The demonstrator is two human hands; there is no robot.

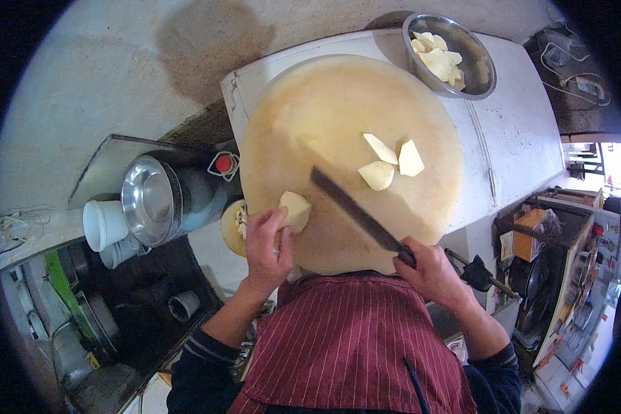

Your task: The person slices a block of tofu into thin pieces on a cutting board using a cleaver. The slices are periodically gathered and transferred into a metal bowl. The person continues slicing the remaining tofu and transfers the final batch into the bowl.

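My left hand (269,246) holds a peeled potato chunk (295,209) at the left front of a large round cutting board (341,103). In my right hand (432,271) is the handle of a kitchen knife (357,209). Its dark blade points up and left over the board and appears nearly edge-on, its tip a little right of the chunk. Farther right on the board lie three cut potato pieces (376,176), close together. Potato slices (439,59) fill part of a stainless steel bowl (480,77) beyond the board's far right.
The board rests on a white worktop (522,119) against a wall. To the left are a metal basin (147,202), a white bucket (103,225), a red-capped bottle (223,164) and a partly hidden yellowish container (232,233). A shelving rack (548,233) stands at right.
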